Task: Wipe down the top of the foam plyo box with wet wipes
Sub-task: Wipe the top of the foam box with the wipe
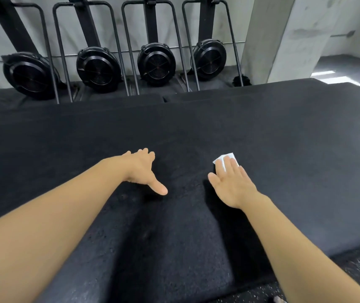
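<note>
black plyo box top (196, 132), wet wipe (220, 160) flat beneath straight fingers (231, 169) of right grip (234, 184), left grip (142, 169) wide, apart

black foam box (196, 132), white wipe (220, 159) flat atop

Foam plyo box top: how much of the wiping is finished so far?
Done: no wet streaks show, so I cannot tell. In hand: the right hand presses a white wet wipe flat on the foam plyo box top, and the left hand rests on it too. Left: probably most of the black surface.
</note>
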`<state>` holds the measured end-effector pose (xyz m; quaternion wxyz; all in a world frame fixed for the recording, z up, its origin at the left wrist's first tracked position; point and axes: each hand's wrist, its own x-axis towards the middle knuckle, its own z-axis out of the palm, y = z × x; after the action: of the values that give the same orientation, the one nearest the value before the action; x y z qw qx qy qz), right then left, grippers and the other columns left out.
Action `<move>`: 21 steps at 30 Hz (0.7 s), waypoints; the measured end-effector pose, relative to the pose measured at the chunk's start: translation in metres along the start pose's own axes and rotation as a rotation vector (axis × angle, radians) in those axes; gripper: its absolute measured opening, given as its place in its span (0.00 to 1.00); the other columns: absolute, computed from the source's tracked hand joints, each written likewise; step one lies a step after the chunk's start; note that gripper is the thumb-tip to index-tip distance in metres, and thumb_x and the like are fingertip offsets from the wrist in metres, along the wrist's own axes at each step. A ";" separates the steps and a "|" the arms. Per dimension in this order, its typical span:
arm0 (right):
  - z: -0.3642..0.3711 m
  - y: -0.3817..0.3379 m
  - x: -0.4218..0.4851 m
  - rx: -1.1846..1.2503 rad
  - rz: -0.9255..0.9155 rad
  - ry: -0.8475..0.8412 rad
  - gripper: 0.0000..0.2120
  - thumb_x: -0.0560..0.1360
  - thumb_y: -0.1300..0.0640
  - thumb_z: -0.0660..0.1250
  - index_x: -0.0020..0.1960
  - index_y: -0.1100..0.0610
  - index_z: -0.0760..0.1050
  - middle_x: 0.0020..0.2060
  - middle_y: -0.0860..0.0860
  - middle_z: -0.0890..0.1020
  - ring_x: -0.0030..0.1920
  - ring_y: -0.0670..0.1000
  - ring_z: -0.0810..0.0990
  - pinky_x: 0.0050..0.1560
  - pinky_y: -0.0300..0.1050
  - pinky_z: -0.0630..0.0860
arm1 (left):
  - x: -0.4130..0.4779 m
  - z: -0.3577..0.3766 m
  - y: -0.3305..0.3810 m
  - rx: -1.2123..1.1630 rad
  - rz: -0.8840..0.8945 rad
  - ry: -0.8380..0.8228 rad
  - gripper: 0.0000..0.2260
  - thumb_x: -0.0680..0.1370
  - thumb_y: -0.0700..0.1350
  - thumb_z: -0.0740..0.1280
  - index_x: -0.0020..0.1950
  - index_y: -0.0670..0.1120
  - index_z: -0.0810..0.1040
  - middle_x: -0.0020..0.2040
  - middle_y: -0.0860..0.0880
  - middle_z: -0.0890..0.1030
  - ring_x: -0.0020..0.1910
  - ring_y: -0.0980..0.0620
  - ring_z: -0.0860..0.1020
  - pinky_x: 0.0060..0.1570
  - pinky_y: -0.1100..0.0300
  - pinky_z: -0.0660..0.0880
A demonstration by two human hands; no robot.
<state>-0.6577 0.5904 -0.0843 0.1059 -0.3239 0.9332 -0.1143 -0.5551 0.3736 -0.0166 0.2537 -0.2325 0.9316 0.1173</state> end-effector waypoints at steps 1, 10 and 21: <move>0.004 -0.012 -0.005 0.011 -0.032 -0.023 0.24 0.83 0.48 0.47 0.77 0.56 0.54 0.75 0.52 0.56 0.72 0.54 0.57 0.74 0.48 0.54 | 0.003 -0.003 0.000 0.018 -0.004 -0.030 0.54 0.66 0.66 0.73 0.80 0.48 0.46 0.80 0.50 0.46 0.78 0.44 0.46 0.75 0.49 0.48; 0.015 -0.087 -0.020 -0.065 -0.422 -0.307 0.30 0.85 0.45 0.42 0.81 0.56 0.38 0.79 0.52 0.34 0.77 0.49 0.29 0.77 0.47 0.33 | 0.001 0.008 0.004 0.261 0.006 -0.067 0.50 0.66 0.67 0.72 0.77 0.45 0.52 0.77 0.50 0.55 0.73 0.55 0.61 0.75 0.50 0.46; -0.033 0.037 0.049 -0.067 -0.264 -0.181 0.23 0.84 0.50 0.49 0.77 0.50 0.51 0.78 0.47 0.50 0.78 0.47 0.49 0.77 0.46 0.48 | -0.008 0.006 0.010 0.190 -0.064 -0.108 0.54 0.69 0.64 0.72 0.79 0.46 0.39 0.80 0.50 0.40 0.78 0.56 0.42 0.75 0.50 0.38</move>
<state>-0.7255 0.5928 -0.0690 0.1628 -0.4562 0.8723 -0.0663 -0.5512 0.3875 -0.0168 0.3282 -0.2302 0.9155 0.0329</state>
